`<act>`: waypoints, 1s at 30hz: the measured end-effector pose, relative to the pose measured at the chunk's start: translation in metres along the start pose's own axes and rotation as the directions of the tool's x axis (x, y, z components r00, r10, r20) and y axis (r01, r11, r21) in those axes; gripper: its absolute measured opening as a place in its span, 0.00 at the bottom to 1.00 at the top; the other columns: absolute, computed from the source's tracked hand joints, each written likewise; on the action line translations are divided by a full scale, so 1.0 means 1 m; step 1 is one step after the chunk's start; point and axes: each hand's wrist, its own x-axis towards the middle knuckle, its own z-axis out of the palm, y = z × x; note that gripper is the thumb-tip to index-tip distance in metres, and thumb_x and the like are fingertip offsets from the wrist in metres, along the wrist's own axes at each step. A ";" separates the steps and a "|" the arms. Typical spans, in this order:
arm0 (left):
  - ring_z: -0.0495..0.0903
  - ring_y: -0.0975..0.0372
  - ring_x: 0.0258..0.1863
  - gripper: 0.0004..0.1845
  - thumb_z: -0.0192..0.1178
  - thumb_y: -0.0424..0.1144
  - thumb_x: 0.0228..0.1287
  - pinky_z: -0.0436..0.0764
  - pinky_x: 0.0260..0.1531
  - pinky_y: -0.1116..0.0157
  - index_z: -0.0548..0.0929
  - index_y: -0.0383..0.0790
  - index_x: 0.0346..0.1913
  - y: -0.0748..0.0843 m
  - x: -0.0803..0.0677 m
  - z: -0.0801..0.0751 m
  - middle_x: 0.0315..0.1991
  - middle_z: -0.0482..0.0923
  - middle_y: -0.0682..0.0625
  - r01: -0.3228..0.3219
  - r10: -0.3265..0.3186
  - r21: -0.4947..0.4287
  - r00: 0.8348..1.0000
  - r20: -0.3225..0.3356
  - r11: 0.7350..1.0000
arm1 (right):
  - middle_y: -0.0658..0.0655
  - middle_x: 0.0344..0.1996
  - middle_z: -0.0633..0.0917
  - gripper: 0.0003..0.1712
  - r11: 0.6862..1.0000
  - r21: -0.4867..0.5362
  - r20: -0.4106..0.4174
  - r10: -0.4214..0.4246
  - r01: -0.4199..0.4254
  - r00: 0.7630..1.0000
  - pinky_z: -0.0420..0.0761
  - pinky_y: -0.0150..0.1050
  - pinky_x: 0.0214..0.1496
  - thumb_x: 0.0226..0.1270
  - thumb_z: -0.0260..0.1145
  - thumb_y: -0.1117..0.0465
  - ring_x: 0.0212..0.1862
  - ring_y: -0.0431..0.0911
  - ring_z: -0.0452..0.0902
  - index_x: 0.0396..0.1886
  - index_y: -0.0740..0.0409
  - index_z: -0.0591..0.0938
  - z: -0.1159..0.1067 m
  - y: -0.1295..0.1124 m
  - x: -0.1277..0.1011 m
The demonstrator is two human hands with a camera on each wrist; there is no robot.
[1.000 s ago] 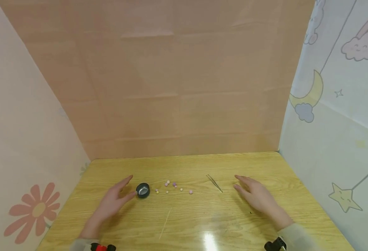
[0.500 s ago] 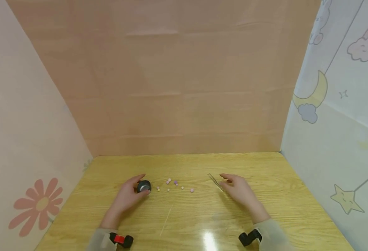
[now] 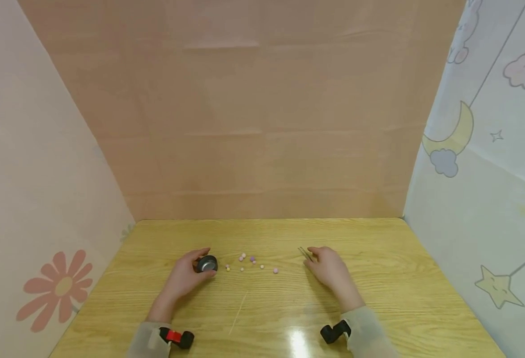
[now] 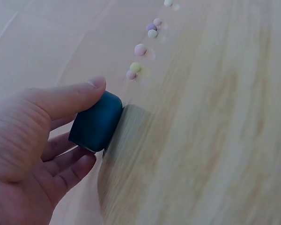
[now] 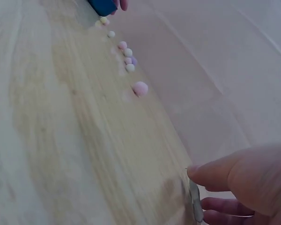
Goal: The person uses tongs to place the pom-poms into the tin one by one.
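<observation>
At the left of the table, my left hand (image 3: 183,276) holds a small dark round cup (image 3: 207,264) between thumb and fingers. Its metallic inside shows in the head view; its blue-looking outer wall (image 4: 97,123) faces the left wrist camera. On the right, my right hand (image 3: 331,268) pinches a pair of metal tweezers (image 5: 195,199), thumb on one side and fingers on the other. Their thin tips point away from me, low over the table; the rear part is hidden by the hand. Several tiny pastel balls (image 3: 252,259) lie scattered between the hands, the nearest beside the cup.
The wood-grain table (image 3: 285,303) has a pale thin line (image 3: 238,312) on it and a bright glare at the front. A brown sheet (image 3: 262,124) stands behind it. Patterned white sheets (image 3: 468,199) rise at both sides.
Both hands have moved inward. The left has taken hold of the cup, which now tilts slightly; the right has come left onto the tweezers and pinches them. The balls have not been shifted.
</observation>
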 end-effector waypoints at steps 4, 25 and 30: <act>0.85 0.50 0.51 0.39 0.83 0.39 0.59 0.84 0.52 0.49 0.80 0.34 0.72 -0.001 0.000 0.000 0.64 0.82 0.38 0.025 -0.025 -0.025 1.000 0.007 0.999 | 0.66 0.53 0.86 0.27 0.999 -0.048 -0.012 0.017 -0.017 1.000 0.84 0.61 0.53 0.73 0.75 0.55 0.52 0.61 0.84 0.66 0.63 0.85 0.006 -0.001 0.002; 0.86 0.52 0.49 0.36 0.85 0.34 0.53 0.86 0.49 0.57 0.81 0.30 0.65 -0.002 0.005 0.000 0.57 0.84 0.39 0.107 -0.107 -0.147 0.994 0.012 0.983 | 0.59 0.40 0.87 0.18 1.000 -0.004 0.001 0.017 -0.017 1.000 0.84 0.49 0.41 0.77 0.70 0.65 0.38 0.49 0.81 0.62 0.68 0.86 0.011 0.001 0.007; 0.87 0.53 0.47 0.36 0.86 0.33 0.52 0.86 0.46 0.60 0.82 0.29 0.64 -0.002 -0.001 0.000 0.54 0.85 0.40 0.123 -0.123 -0.164 0.992 0.009 0.979 | 0.58 0.40 0.83 0.13 1.000 0.027 -0.001 -0.004 0.004 1.000 0.85 0.50 0.45 0.79 0.66 0.67 0.40 0.49 0.79 0.56 0.68 0.87 0.013 0.000 0.002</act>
